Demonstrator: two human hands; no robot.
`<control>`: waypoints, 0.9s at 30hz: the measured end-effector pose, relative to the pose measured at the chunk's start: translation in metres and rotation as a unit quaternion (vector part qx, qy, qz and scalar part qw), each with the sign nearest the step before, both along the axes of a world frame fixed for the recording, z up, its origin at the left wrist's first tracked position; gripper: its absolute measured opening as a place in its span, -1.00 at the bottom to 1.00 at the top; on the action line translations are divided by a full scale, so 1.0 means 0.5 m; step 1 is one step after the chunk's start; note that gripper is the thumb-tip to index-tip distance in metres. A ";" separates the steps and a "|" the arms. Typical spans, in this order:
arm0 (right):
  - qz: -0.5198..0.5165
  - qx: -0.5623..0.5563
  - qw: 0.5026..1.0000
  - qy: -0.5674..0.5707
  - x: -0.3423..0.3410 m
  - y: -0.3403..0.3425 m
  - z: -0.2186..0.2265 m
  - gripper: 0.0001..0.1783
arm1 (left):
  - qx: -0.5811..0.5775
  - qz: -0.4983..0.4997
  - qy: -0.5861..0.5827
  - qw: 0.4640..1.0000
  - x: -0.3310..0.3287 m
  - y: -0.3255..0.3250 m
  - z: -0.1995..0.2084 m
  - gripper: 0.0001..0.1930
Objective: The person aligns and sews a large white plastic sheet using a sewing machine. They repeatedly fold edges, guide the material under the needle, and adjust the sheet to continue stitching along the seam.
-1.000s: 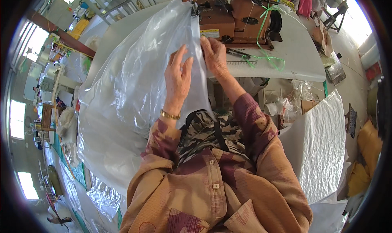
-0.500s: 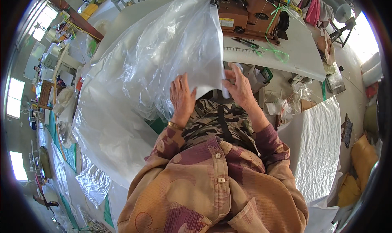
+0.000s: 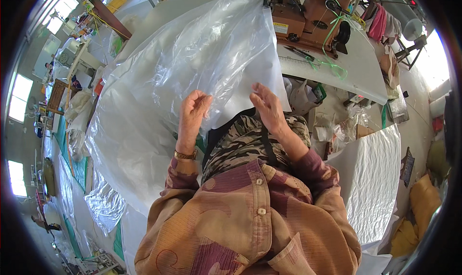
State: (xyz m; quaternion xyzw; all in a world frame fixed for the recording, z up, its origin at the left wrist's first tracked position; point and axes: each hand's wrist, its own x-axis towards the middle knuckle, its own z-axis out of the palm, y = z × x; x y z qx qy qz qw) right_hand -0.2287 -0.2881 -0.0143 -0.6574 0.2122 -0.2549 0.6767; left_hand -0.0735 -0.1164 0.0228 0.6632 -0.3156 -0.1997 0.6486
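A large sheet of clear plastic film, with white material under it along the right, spreads from the table over my lap. Its far corner reaches the needle end of a brown sewing machine. My left hand is over the near part of the film, fingers closed together on what looks like a pinch of it. Above the white strip near the right edge is my right hand, fingers bent, with a gap between thumb and forefinger and nothing visible between them.
Dark snips and green thread lie on the white table by the machine. White quilted sheeting hangs at my right. A box and plastic scraps sit under the table edge. More silvery sheeting lies at the left.
My left hand has shifted left and its spread fingers have closed. My right hand has come off the sheet's right edge, moving slightly left. The sheet's near right corner now lies further right.
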 end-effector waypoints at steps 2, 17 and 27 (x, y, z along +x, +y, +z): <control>-0.018 0.093 0.995 -0.033 0.037 -0.009 -0.013 -0.20 | 0.016 -0.004 0.032 0.999 -0.014 0.010 0.030 -0.77; 0.222 0.318 0.915 -0.113 0.103 0.034 -0.059 -0.52 | 0.017 -0.045 -0.022 0.999 -0.067 0.070 0.071 -0.70; 0.036 0.218 0.974 -0.054 0.056 0.059 -0.047 -0.62 | 0.102 0.040 -0.484 0.868 -0.112 0.105 0.052 -0.51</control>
